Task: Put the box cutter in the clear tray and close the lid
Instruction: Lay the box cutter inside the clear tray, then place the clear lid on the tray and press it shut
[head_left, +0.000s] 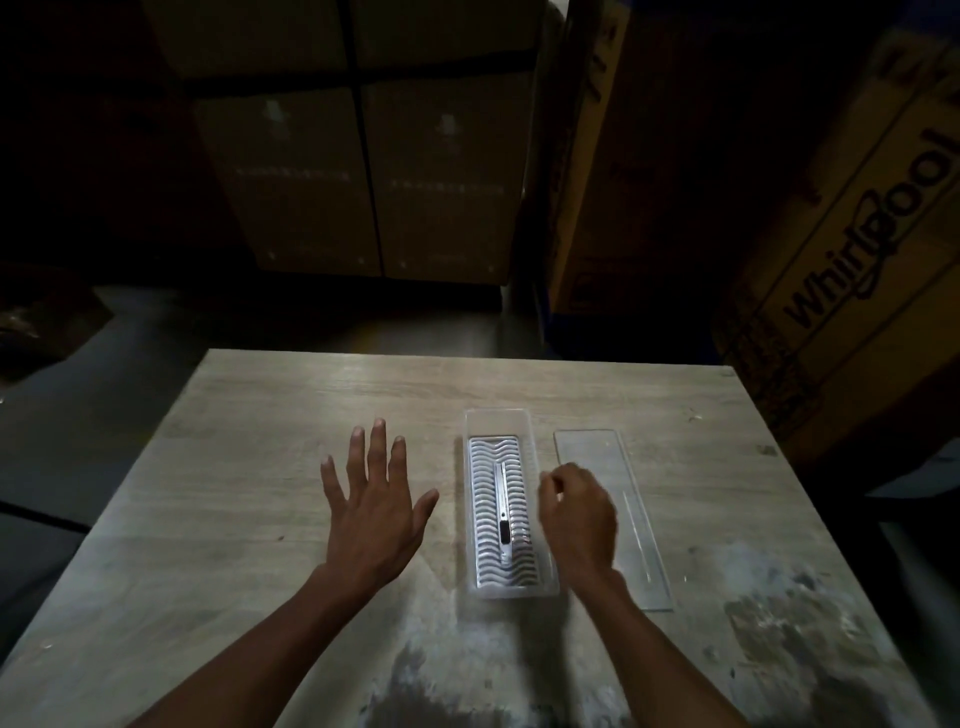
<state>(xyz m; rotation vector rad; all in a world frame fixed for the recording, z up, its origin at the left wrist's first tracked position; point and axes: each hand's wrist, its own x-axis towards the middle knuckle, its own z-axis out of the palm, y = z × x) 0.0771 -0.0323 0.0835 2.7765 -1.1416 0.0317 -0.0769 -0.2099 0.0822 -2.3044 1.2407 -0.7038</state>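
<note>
A long clear tray (474, 431) with a wavy white ribbed floor stands mid-table, its long side running away from me. The slim box cutter (503, 519) lies lengthwise inside it. The flat clear lid (597, 447) rests on the table just right of the tray. My left hand (371, 504) hovers left of the tray, palm down, fingers spread, holding nothing. My right hand (579, 512) is between tray and lid with its fingers curled loosely; nothing shows in it, and it covers part of the lid.
The wooden table (260, 415) has worn pale patches at the near right. Large cardboard cartons (363, 171) stand behind it, and a printed carton (852, 270) leans at the far right. The room is dim.
</note>
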